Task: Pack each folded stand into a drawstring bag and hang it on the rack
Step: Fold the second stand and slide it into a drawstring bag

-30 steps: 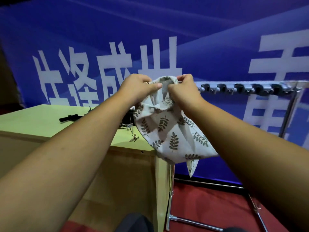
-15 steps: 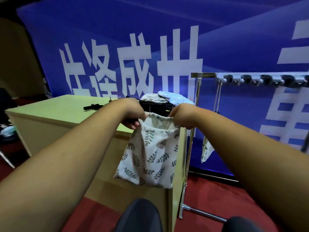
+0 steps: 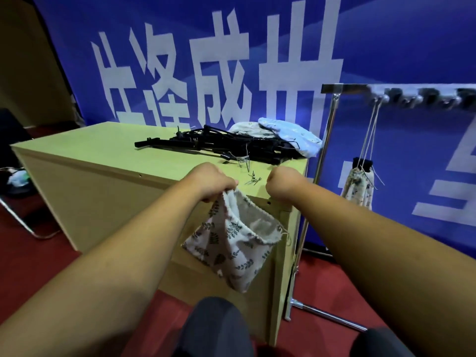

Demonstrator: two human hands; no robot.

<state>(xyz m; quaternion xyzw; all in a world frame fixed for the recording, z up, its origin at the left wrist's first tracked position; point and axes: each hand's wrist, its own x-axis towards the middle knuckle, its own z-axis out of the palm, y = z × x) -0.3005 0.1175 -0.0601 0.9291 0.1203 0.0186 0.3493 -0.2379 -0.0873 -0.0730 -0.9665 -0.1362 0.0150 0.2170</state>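
Holding: the bag (image 3: 231, 243) was pinched by its rim in the left hand (image 3: 208, 184) at the middle of the frame, and was hung before the table's (image 3: 77, 155) near face with its mouth gaping.
Right hand (image 3: 282, 182): was curled into a fist just right of the left hand, apart from the bag; nothing could be seen in it.
Stands (image 3: 219, 143): were heaped, black and tangled, on the table top above the hands; none was in the bag.
Spare bags (image 3: 288, 132): were piled behind the heap.
Rack (image 3: 347, 87): was stood at the right of the frame, with one filled bag (image 3: 358, 186) hung from it by cords.
Step judged: a stand was yet to be fetched.
Risk: with only one side pinched, the mouth could sag shut and a stand be caught on the rim. The heap looked interlocked, so extra stands could be dragged off the table. The loose cord (image 3: 286, 234) could be snagged.
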